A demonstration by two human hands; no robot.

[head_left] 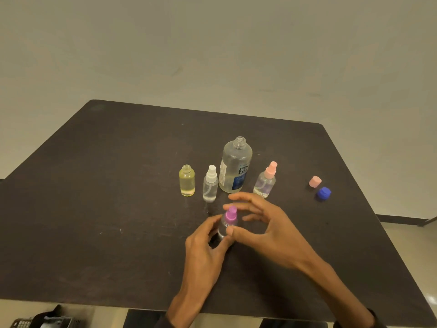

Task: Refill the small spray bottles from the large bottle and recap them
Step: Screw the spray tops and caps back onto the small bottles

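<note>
A small clear spray bottle with a purple sprayer (230, 216) stands upright in front of me. My left hand (208, 242) grips its body from the left. My right hand (264, 230) hovers around it from the right, thumb against the bottle, fingers spread near the purple top. Behind stand the large clear bottle (235, 166), uncapped, a small bottle with a white sprayer (210, 184), a small bottle with a pink sprayer (266, 182) and a yellow bottle (187, 181) with no cap.
A pink cap (315, 181) and a blue cap (323, 193) lie on the dark table (106, 197) at the right. The table's near edge is just below my wrists. A dark object sits on the floor at the lower left.
</note>
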